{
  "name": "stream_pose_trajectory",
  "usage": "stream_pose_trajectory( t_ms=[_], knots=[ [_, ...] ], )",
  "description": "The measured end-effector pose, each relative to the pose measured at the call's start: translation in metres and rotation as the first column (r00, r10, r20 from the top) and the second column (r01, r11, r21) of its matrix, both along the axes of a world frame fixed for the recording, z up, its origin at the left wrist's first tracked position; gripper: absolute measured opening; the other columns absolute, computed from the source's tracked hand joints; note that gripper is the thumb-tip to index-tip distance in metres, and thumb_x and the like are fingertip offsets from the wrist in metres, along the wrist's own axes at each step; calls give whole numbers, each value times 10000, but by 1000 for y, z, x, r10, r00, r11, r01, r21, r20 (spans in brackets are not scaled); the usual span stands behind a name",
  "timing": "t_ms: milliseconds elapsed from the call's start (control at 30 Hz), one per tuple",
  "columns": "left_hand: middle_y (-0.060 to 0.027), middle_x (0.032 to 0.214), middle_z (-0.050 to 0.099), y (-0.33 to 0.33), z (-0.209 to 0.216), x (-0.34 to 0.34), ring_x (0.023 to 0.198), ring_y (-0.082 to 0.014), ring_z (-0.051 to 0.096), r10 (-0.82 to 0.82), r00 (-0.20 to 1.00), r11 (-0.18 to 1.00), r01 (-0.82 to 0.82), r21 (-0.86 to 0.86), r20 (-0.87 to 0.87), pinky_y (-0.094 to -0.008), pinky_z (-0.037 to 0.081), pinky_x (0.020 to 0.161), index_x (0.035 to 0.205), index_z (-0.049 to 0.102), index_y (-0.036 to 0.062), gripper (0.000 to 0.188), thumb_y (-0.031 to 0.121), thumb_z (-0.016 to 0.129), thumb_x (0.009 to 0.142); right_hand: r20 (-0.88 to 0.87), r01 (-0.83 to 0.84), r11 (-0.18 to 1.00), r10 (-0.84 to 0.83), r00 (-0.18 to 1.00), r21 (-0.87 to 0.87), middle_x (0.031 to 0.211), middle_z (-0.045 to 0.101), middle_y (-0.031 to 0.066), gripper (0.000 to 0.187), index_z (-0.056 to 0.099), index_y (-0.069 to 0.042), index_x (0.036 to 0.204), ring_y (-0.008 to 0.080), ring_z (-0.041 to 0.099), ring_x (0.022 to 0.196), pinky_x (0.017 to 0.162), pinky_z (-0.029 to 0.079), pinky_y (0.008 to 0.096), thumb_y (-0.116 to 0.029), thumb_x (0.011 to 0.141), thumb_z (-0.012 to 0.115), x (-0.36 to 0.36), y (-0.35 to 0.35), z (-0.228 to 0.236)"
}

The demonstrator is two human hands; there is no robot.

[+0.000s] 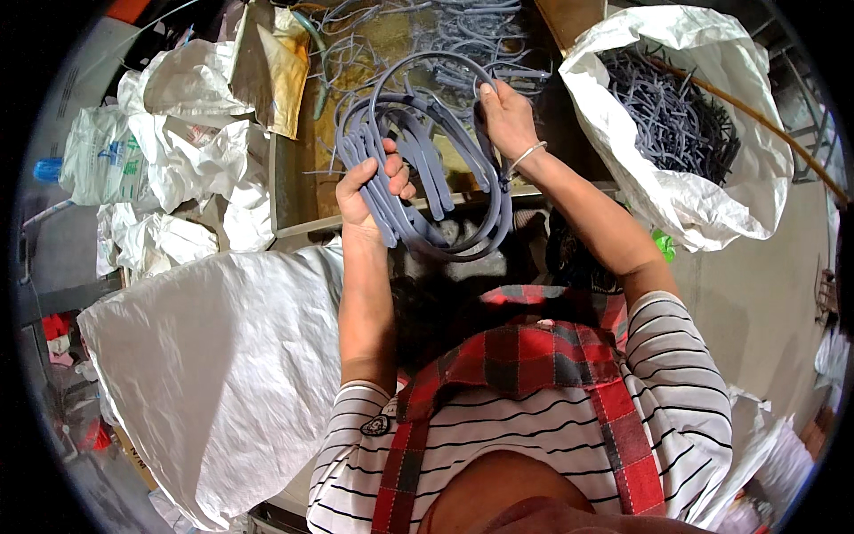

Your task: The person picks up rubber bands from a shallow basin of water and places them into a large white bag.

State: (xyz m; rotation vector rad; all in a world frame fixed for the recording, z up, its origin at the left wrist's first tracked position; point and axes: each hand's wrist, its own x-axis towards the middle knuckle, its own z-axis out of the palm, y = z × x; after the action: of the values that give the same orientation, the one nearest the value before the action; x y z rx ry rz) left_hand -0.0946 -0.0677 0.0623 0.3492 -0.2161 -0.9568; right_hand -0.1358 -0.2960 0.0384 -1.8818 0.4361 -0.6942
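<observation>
A bundle of grey-purple plastic strips [436,178], bent into loops with several flat ends, is held up in front of me. My left hand [378,182] is closed around the flat ends on the bundle's left side, thumb on top. On the upper right of the loops, my right hand [509,120] pinches the strips between thumb and fingers. Behind and below the bundle lies a shallow metal tray [289,173] with a brownish bottom. Loose thin strips [463,31] of the same grey lie tangled at its far side.
At the right stands an open white sack [712,214] filled with dark grey scrap strips [667,116]; a brown rod [747,102] crosses it. White sacking [213,374] spreads on the near left. A clear plastic bottle [98,160] with a blue cap lies farther left, beside crumpled white bags [191,142].
</observation>
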Motion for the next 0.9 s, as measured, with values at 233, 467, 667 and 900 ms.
stream_pose_trajectory(
  t_ms=[233, 467, 667, 900],
  knots=[
    [-88, 786, 523, 5, 2, 1, 639, -191, 497, -12, 1000, 998, 10, -59, -21, -350, 430, 573, 1078, 486, 15, 352, 184, 559, 779, 18, -171, 905, 178, 984, 389, 1024, 572, 163, 439, 578, -8, 1056, 238, 530, 910, 833, 388, 306, -388, 915, 408, 10, -6, -20],
    [-80, 823, 438, 5, 3, -2, 660, -171, 438, -25, 999, 975, 32, -220, 36, -318, 390, 568, 1159, 388, -24, 415, 167, 516, 813, 180, -339, 359, 408, 895, 870, 856, 573, 19, 553, 525, -70, 1139, 82, 544, 764, 707, 462, 231, -539, 862, 429, -16, 27, 34],
    [-110, 842, 525, 17, 8, 2, 688, -220, 533, -30, 998, 986, 39, -165, 62, -358, 428, 593, 1134, 445, -3, 424, 177, 555, 766, 352, -575, 163, 650, 674, 802, 1307, 362, 108, 677, 218, -189, 1347, 341, 400, 1191, 869, 459, 464, -378, 815, 592, -10, 1, 9],
    [-115, 843, 537, 13, 8, -8, 649, -230, 545, -17, 998, 984, 26, -174, 56, -361, 437, 571, 1142, 442, -6, 484, 192, 584, 724, 255, -546, 224, 703, 664, 807, 1037, 542, 71, 598, 324, -68, 1272, 170, 563, 927, 787, 514, 321, -183, 779, 643, -7, 15, 2]
  ],
)
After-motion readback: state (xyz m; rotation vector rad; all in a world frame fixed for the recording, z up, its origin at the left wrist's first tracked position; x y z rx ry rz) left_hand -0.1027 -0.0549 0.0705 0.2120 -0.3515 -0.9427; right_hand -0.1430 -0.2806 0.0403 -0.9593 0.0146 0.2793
